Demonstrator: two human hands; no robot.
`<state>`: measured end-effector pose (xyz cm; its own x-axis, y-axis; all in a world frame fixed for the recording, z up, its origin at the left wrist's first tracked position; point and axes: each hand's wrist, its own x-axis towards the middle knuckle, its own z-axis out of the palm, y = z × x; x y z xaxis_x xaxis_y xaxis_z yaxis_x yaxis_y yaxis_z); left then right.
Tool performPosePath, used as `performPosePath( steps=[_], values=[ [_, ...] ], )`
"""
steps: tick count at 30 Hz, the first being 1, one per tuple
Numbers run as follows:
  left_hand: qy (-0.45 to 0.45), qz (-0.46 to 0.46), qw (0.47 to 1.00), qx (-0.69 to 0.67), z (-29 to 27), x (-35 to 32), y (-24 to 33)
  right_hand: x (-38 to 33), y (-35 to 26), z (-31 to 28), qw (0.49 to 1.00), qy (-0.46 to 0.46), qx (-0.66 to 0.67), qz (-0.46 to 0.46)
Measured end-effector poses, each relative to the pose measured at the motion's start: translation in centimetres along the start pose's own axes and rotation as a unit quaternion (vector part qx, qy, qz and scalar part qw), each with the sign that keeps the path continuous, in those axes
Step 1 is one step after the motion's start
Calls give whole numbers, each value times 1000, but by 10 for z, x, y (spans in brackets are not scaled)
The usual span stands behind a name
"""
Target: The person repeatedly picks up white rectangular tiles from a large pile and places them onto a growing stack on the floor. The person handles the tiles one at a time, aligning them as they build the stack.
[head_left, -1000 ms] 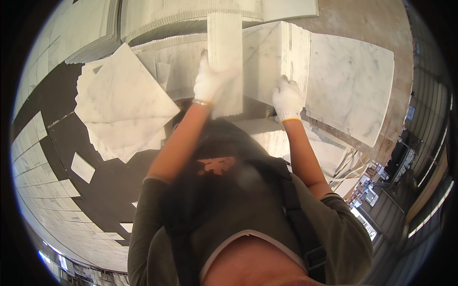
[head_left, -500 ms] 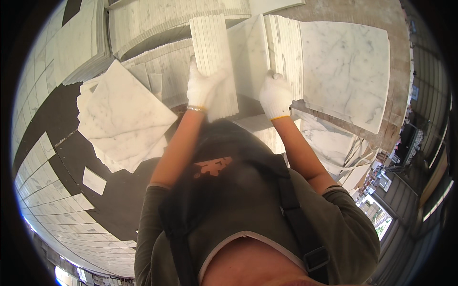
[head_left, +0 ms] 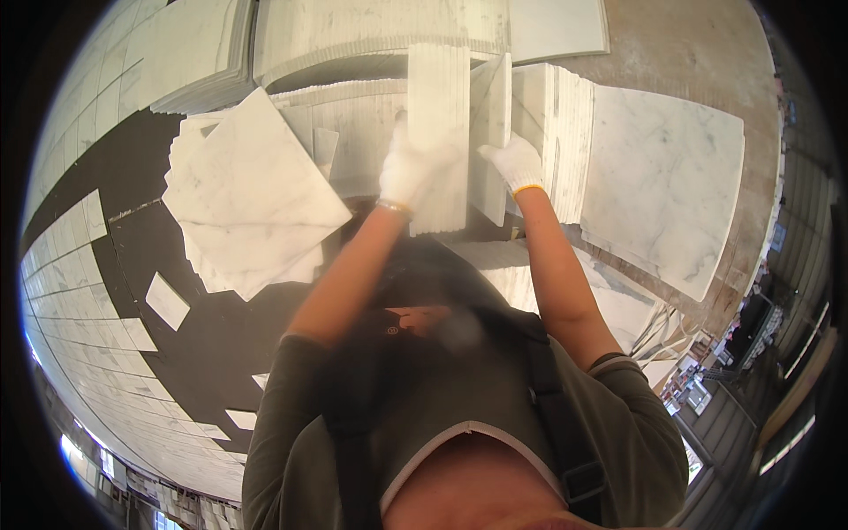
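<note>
My left hand (head_left: pixel 411 172), in a white knitted glove and blurred, is closed around a bundle of white marble tiles (head_left: pixel 439 88) standing on edge, its thumb across their narrow edges. In the white glove of my right hand (head_left: pixel 519 164) is the near part of one upright marble tile (head_left: pixel 489 110). The thumb lies on the tile's left face; the fingers are mostly hidden behind it. Just right of that hand stands a row of tiles on edge (head_left: pixel 565 124), and a narrow gap parts the held tile from it. Behind my left hand runs another upright row (head_left: pixel 358 132).
A fanned pile of square marble tiles (head_left: pixel 256 194) lies left on a dark surface (head_left: pixel 185 353) with small loose pieces. A large grey-veined tile (head_left: pixel 667 177) lies at right. Further long tile rows (head_left: pixel 380 31) fill the back. Tile pieces and straps (head_left: pixel 654 327) lie at lower right.
My right hand has come away from the right-hand row and now grips a single tile, which stands apart from it. The left hand stays on its bundle. The whole view has shifted.
</note>
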<state>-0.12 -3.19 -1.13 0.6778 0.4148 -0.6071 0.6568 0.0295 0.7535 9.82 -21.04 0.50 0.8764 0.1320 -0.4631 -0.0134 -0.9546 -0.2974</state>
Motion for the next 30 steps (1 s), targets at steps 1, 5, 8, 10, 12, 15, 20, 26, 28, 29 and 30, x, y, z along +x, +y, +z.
performPosePath(
  steps=[1,5,8,10,12,15,20,26,28,29,30],
  values=[
    [1,1,1000,1,-1,0,1,5,6,1,1000,-12,-7,-11],
    [-27,19,999,12,-7,-1,8,23,33,-8,1000,-27,-10,5],
    [-28,44,999,-16,-19,-5,9,12,42,-43,992,-23,122,24],
    [-22,36,999,-24,-18,-10,12,-8,40,-82,957,-25,290,-11],
    [-43,24,998,-30,-20,-13,14,-38,34,-138,966,-34,254,29],
    [-38,29,998,-51,-22,-14,20,-81,12,-211,972,-6,230,45],
    [-50,70,996,-3,-18,-8,17,-144,-32,-296,956,105,271,-42],
    [25,139,990,-8,10,10,-14,-139,-76,-298,912,66,356,-191],
    [41,128,979,-157,13,12,-26,-119,-96,-272,887,-12,407,-220],
    [11,174,983,51,14,19,-20,-106,-109,-254,867,-64,439,-226],
    [15,177,981,73,15,19,-20,-92,-123,-232,872,-67,435,-215]
  ],
)
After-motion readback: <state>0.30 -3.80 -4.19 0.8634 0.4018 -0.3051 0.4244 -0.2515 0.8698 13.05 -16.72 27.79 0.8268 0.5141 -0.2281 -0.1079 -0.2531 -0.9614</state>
